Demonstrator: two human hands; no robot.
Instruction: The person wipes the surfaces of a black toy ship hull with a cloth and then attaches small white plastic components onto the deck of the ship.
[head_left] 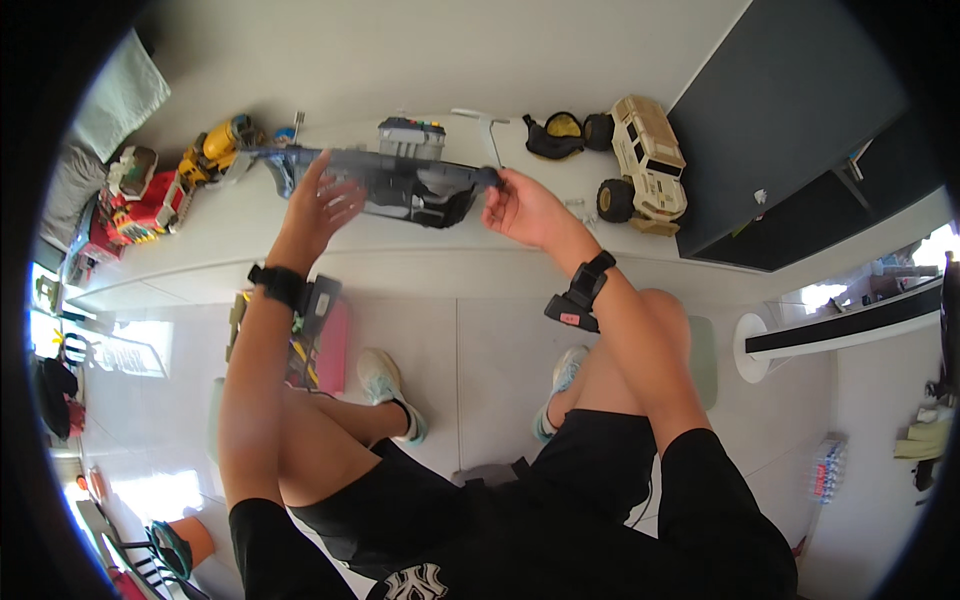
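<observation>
A long dark blue-grey plastic toy (410, 185), its kind unclear through the blur, lies crosswise above the white ledge (200, 258). My right hand (527, 211) is closed on its right end, fingers pinching near a dark round knob. In front of the toy's left part is my left hand (318, 212), smeared a little by motion, with its fingers apart. Whether those fingertips touch the toy I cannot tell. Just behind the toy stands a grey box-like thing (411, 137) with coloured bits on top.
A tan toy truck (650, 160) and a black-and-yellow pouch-like item (557, 135) sit on the right. Leftward are a yellow toy vehicle (215, 148) and a red one (147, 210). A pink bin (330, 355) stands below the ledge; a dark cabinet (775, 110) borders the right.
</observation>
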